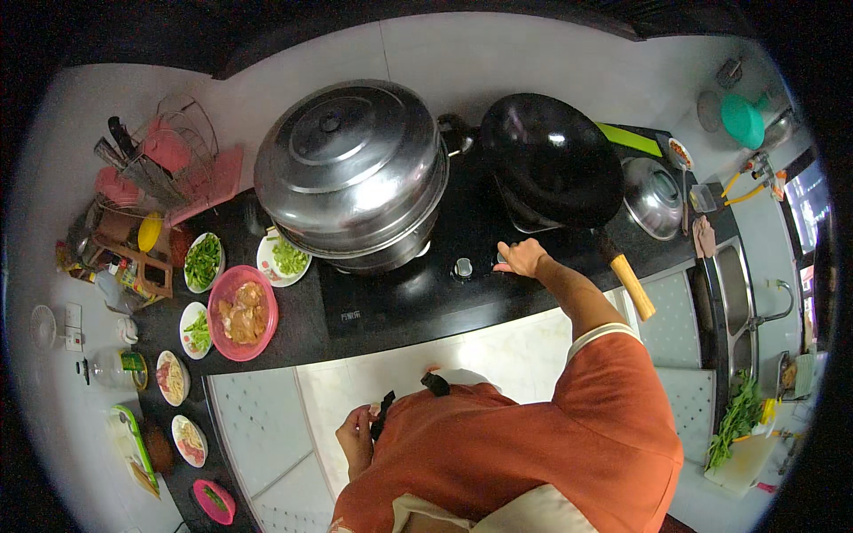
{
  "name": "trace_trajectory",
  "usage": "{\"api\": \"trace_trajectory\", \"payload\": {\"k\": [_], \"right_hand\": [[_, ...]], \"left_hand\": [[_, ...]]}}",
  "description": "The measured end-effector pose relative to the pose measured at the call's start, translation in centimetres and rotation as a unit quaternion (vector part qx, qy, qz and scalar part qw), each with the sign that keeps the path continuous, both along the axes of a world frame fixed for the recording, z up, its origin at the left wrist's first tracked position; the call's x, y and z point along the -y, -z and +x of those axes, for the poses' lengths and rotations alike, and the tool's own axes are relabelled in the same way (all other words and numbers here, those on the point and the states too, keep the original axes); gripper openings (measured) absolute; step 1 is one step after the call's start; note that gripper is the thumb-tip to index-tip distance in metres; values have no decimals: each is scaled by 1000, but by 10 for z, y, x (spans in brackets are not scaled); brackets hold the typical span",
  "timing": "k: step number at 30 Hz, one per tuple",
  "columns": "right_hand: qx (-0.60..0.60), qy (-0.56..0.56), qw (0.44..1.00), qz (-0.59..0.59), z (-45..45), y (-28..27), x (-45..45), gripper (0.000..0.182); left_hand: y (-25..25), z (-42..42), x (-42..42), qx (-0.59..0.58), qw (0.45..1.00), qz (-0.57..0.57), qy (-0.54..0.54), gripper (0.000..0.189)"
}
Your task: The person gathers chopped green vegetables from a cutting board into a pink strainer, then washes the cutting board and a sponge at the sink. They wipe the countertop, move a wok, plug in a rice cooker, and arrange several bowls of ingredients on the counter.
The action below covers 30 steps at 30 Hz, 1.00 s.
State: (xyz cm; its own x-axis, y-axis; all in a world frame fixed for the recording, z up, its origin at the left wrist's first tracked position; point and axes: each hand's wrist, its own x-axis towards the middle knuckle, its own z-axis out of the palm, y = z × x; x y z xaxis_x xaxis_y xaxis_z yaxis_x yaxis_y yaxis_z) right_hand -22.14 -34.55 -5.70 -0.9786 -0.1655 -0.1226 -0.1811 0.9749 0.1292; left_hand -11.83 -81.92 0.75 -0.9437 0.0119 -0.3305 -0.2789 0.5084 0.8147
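Observation:
My right hand (pixel 523 258) grips the right control knob of the black cooktop (pixel 393 310), mostly covering it. The left knob (pixel 462 268) shows beside it. Above my hand, a black wok (pixel 550 160) rests on the right burner, its wooden handle (pixel 633 286) reaching over the counter's front edge. A large lidded steel steamer pot (pixel 353 173) stands on the left burner. My left hand (pixel 356 433) is low by my body, fingers curled beside a black strap (pixel 382 414). Whether it holds anything is hard to see.
Left on the counter are a pink bowl of raw meat (pixel 243 313), a bowl of green peppers (pixel 204 262), a plate of chopped greens (pixel 283 258) and several other bowls. A domed steel lid (pixel 653 198) lies right of the wok. Further right is a sink (pixel 733 286).

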Motion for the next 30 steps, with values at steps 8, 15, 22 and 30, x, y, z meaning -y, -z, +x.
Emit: {"api": "trace_trajectory", "payload": {"k": [8,15,22,30], "right_hand": [[-51,-34,998,-16,-4,-3,5,47],[-15,-41,999,26,-3,-5,8,50],[11,-43,998,53,-8,-2,6,51],[17,-61,996,58,-10,6,-5,61]], "left_hand": [[3,16,7,-9,998,2,-60,21],[-16,27,13,-85,992,-26,-94,21],[2,49,18,-119,986,-18,-115,13],[9,55,20,-137,983,-66,-104,16]]}}
